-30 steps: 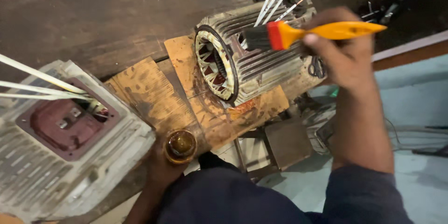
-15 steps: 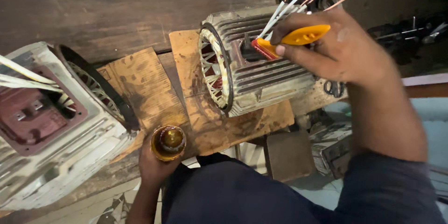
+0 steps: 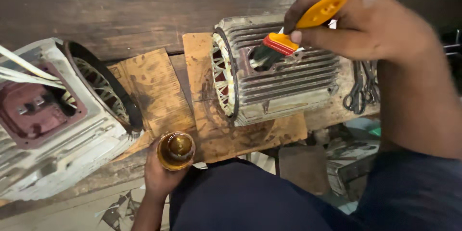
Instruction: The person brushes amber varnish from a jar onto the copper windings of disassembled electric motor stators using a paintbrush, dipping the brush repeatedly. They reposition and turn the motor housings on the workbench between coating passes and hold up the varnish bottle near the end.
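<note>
Between the right hand's [image 3: 365,24] closed fingers [image 3: 317,36] sits a brush [image 3: 308,21] with an orange handle and red ferrule; its dark bristles dip into the round opening on top of the ribbed grey motor [image 3: 284,79] just below. That motor lies on stained cardboard [image 3: 202,96]. Lower down, the left hand [image 3: 161,175] wraps a small cup [image 3: 176,150] of amber liquid from beneath. Beyond that hand's fingers stands a second motor [image 3: 53,125] with a dark red terminal box. Scissors [image 3: 362,91] lie under the right wrist.

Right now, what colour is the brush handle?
Yellow-orange, with a red ferrule: the brush, head view.
</note>
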A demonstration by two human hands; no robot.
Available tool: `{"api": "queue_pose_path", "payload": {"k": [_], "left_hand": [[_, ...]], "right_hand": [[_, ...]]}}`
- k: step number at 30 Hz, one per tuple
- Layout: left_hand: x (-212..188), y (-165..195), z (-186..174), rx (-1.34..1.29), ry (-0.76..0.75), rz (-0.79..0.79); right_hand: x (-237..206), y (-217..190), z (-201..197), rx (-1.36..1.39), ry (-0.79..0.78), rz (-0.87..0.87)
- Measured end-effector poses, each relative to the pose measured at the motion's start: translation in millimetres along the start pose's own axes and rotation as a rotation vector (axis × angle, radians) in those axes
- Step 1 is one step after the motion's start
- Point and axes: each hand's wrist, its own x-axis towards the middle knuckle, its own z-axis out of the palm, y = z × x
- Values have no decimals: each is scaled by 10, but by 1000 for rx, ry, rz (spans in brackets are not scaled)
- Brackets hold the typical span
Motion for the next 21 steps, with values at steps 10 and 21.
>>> {"api": "queue_pose_path", "payload": {"k": [10, 21], "left_hand": [[40, 605, -88, 36, 56, 76], [-133, 1051, -129, -34, 165, 103]], "right_hand": [[112, -42, -16, -9, 8, -177], [-156, 172, -99, 290, 212, -145]]}}
